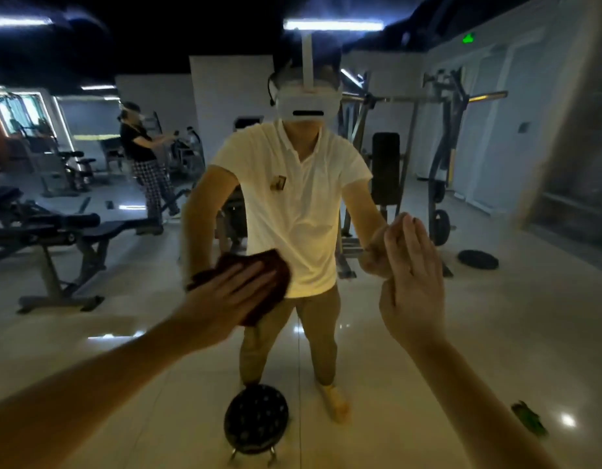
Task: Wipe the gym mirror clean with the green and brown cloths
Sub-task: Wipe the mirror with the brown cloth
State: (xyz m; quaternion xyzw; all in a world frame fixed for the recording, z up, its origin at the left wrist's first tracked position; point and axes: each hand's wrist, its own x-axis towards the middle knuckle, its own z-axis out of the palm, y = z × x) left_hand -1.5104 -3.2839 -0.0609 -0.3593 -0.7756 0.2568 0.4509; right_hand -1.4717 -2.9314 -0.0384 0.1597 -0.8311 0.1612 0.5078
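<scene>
Risk of smearing, centre of frame: my left hand (225, 296), fingers slightly spread, presses the brown cloth (255, 260) to the mirror (123, 130) while my bare right hand (411, 286), fingers together, lies flat on it; green cloth (529, 418) unused, lower right.

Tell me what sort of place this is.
A gym: a black padded weight bench, a grey steel weight machine with a black back pad, and a round black weight plate.

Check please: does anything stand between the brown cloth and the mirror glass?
Nothing visible does. The left hand presses the brown cloth flat against the mirror. The right hand is open beside it and holds nothing.
</scene>
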